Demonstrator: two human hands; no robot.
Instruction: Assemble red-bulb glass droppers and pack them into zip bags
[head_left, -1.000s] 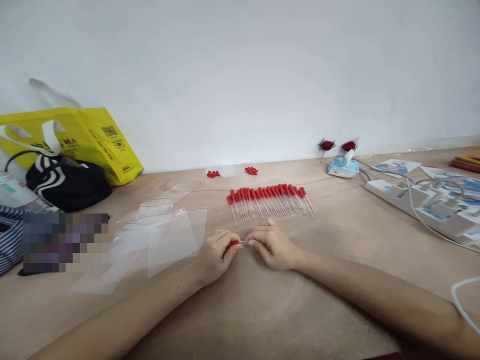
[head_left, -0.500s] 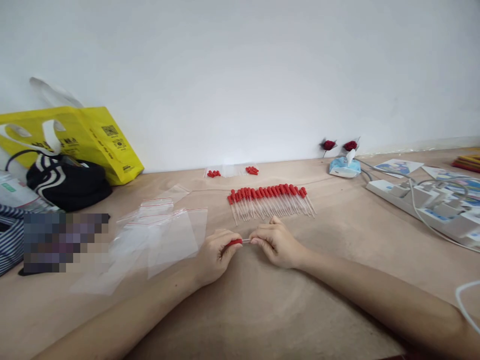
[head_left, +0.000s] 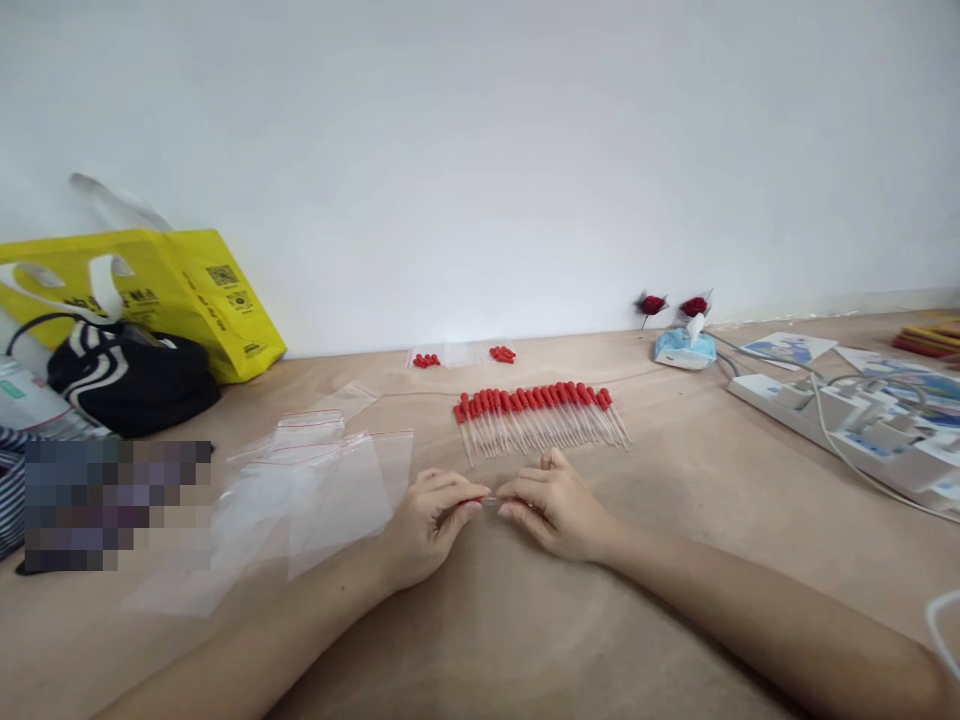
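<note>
My left hand (head_left: 431,525) is closed around the red rubber bulb (head_left: 472,499) of a dropper, most of it hidden by the fingers. Facing it, my right hand (head_left: 551,505) pinches the clear tube (head_left: 492,501) of the same dropper, and only a short length shows between the hands. Just beyond, a row of droppers (head_left: 536,410) lies side by side, red bulbs away from me and thin tips towards me. Farther back near the wall are loose red bulbs (head_left: 502,354), with clear tubes (head_left: 459,354) beside them.
Clear zip bags (head_left: 341,500) with red seal lines spread left of my hands. A yellow bag (head_left: 240,310) and a black striped pouch (head_left: 135,380) stand at far left. To the right are a tissue pack (head_left: 684,350), artificial roses (head_left: 694,307) and a power strip (head_left: 780,395) with cables.
The view has tilted, so most things sit slightly lower. My left fingers have shifted over the red bulb, covering more of it; both hands stay on the dropper.
</note>
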